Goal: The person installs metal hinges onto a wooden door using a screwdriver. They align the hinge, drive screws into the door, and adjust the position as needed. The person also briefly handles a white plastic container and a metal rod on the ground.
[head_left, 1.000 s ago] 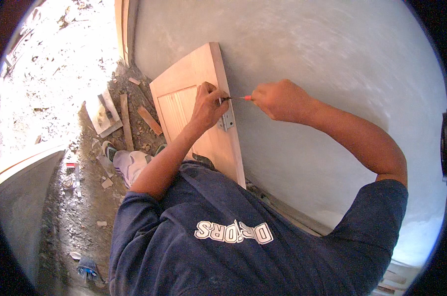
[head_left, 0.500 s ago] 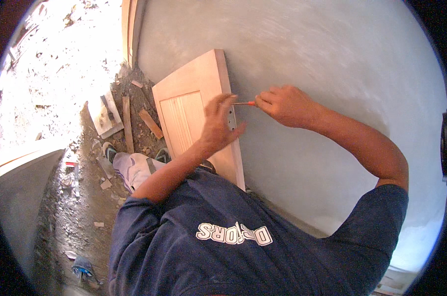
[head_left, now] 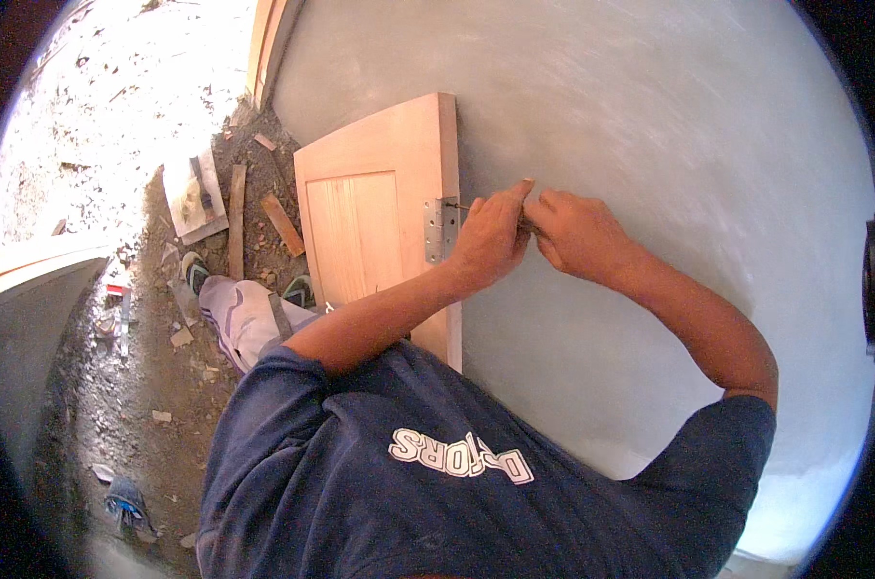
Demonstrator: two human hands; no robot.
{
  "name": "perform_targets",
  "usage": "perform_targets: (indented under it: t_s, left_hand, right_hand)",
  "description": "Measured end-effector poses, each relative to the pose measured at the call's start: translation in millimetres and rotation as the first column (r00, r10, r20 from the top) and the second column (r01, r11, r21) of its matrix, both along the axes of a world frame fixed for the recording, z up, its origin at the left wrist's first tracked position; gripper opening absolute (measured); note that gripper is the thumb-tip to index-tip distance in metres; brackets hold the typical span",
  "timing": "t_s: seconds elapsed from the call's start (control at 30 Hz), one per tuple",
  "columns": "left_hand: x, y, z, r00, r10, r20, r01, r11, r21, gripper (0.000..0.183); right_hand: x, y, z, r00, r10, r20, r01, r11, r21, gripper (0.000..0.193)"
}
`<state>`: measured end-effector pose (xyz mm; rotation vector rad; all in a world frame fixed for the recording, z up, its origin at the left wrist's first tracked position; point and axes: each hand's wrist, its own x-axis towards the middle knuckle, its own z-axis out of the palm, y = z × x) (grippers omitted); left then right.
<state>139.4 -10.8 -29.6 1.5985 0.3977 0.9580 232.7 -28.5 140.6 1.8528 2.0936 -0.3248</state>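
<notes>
A pale wooden panelled door stands on its edge against the wall, with a metal hinge wrapping its narrow side. The thin shaft of a screwdriver points at a screw place near the hinge's top. Closed around the tool just behind that shaft is my left hand, its thumb raised. My right hand grips the rear of the screwdriver, touching or nearly touching the left. Fingers of both hands hide most of the handle. Whether the tip sits in a screw head is too small to tell.
A grey plastered wall rises behind the door. Wood offcuts and a stained board lie on the dirt floor. Farther left stands another panel with a wooden edge. A blue-grey object lies at lower left.
My left hand has left the door's edge and closed on the screwdriver, uncovering the hinge. My right hand has shifted slightly down and right, and the view has moved a little.
</notes>
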Motion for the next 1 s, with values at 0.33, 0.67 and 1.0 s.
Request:
perform_targets:
  t_s: [0.33,0.67,1.0]
  left_hand:
    - [-0.6,16.7,17.9,0.982,-0.058,-0.178,0.048,0.997,-0.062,0.066]
    - [0.7,25.1,16.2,0.966,-0.086,-0.245,0.082,0.996,-0.029,0.057]
    - [13.6,37.6,31.4,0.983,-0.103,-0.15,0.086,0.99,-0.113,0.068]
  right_hand:
    - [20.2,32.9,-1.3,0.863,-0.489,-0.126,0.386,0.799,-0.461,0.022]
    - [15.5,4.8,11.6,0.949,0.302,0.093,-0.3,0.953,-0.037,0.02]
    - [33.0,20.7,-7.2,0.806,-0.518,-0.287,0.396,0.832,-0.389,0.015]
